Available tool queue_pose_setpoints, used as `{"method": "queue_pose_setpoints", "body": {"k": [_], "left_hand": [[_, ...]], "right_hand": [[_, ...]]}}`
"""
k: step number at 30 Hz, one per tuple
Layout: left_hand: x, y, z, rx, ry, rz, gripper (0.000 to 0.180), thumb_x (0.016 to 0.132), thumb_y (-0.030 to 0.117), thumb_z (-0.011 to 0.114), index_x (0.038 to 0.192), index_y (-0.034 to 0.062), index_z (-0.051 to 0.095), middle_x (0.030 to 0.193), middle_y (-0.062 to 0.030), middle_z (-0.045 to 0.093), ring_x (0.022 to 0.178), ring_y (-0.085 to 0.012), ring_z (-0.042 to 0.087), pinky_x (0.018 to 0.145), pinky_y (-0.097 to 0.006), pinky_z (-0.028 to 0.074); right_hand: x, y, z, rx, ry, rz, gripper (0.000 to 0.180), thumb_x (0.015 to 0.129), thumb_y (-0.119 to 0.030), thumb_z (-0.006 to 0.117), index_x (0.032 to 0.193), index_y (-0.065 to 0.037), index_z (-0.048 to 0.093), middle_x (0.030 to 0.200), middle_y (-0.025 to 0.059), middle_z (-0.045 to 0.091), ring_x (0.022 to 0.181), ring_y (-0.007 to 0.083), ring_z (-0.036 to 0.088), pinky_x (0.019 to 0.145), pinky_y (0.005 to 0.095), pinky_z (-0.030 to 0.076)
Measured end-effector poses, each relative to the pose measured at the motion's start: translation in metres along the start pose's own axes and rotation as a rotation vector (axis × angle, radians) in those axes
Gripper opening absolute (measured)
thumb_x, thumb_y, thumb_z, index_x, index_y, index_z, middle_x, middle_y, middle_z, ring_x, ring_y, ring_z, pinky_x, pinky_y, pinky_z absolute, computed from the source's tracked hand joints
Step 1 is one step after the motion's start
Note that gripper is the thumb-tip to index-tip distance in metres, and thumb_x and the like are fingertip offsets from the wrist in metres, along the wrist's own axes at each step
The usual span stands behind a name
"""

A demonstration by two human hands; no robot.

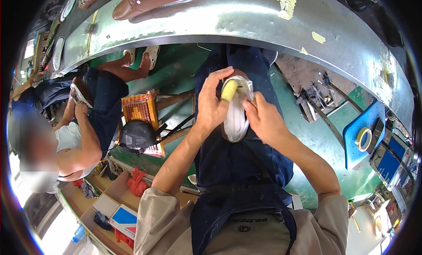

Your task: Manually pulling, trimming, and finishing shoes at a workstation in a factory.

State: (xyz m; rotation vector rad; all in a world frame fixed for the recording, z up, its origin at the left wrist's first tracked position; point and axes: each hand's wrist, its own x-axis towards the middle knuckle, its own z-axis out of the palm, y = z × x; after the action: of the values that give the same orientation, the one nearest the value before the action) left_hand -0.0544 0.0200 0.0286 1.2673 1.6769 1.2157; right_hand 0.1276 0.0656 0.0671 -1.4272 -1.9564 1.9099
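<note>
Over my lap lies a shoe (235,122) with its pale sole upward, and a little brown upper shows at its far tip and near end. My left hand (212,101) grips its left side, fingers round the far end. The thumb of that hand is wrapped in yellow tape and presses on the sole. Along the right edge of the shoe, my right hand (267,119) is closed, thumb on the sole and fingers curled at the rim. Whether a small tool is also in those fingers cannot be made out. A pale rim curves around the shoe's far right side.
Ahead runs a metal workbench (220,24) with a brown shoe (147,4) on it. At left a seated co-worker (74,136) handles another shoe. A black bag (138,135) rests beside a beaded seat (140,109). A blue board (358,132) with a tape roll (363,139) stands right.
</note>
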Motion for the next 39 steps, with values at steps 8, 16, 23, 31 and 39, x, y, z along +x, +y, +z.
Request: {"method": "queue_pose_setpoints", "body": {"k": [8,16,23,31,39], "left_hand": [[0.0,-0.01,-0.008,-0.193,-0.066,-0.141,0.041,0.097,-0.002,0.057,0.138,0.0033,0.058,0.137,-0.0128,0.062,0.131,-0.0233,0.056,0.113,-0.034,0.041],[0.023,-0.016,0.003,-0.464,-0.13,-0.403,0.045,0.092,-0.005,0.047,0.13,0.0115,0.062,0.119,-0.0066,0.061,0.109,-0.0167,0.057,0.1,-0.029,0.044],[0.004,-0.03,0.013,-0.248,-0.151,-0.142,0.048,0.103,0.007,0.042,0.151,0.0088,0.042,0.136,-0.0112,0.054,0.127,-0.0196,0.05,0.113,-0.033,0.036],[0.004,-0.027,0.019,-0.175,-0.085,-0.174,0.055,0.095,0.006,0.046,0.149,0.0037,0.042,0.145,-0.0207,0.05,0.137,-0.0343,0.048,0.116,-0.04,0.036],[-0.009,-0.018,-0.025,0.075,-0.081,-0.001,0.066,0.082,-0.018,0.047,0.145,0.0012,0.053,0.129,-0.0244,0.067,0.119,-0.0352,0.068,0.099,-0.036,0.051]], "right_hand": [[0.003,0.006,0.025,-0.313,0.236,-0.158,0.029,0.107,-0.028,0.053,0.105,0.0,0.047,0.077,0.0231,0.069,0.072,0.043,0.069,0.065,0.0538,0.053],[-0.019,-0.015,-0.001,0.165,-0.091,0.086,0.027,0.107,-0.027,0.053,0.106,0.0,0.053,0.077,0.0183,0.07,0.07,0.0369,0.072,0.064,0.0467,0.055],[0.017,0.001,0.012,-0.308,0.452,-0.314,0.022,0.106,-0.026,0.056,0.108,-0.004,0.056,0.074,0.0142,0.069,0.063,0.0343,0.07,0.058,0.0433,0.054],[0.031,0.003,0.007,-0.445,0.384,-0.237,0.03,0.106,-0.032,0.054,0.104,-0.002,0.051,0.077,0.0221,0.069,0.071,0.0422,0.07,0.064,0.0545,0.053],[0.003,-0.011,-0.035,-0.701,-0.024,-0.313,0.027,0.106,-0.029,0.054,0.103,-0.002,0.053,0.088,0.0201,0.069,0.083,0.0388,0.069,0.071,0.0497,0.054]]}}
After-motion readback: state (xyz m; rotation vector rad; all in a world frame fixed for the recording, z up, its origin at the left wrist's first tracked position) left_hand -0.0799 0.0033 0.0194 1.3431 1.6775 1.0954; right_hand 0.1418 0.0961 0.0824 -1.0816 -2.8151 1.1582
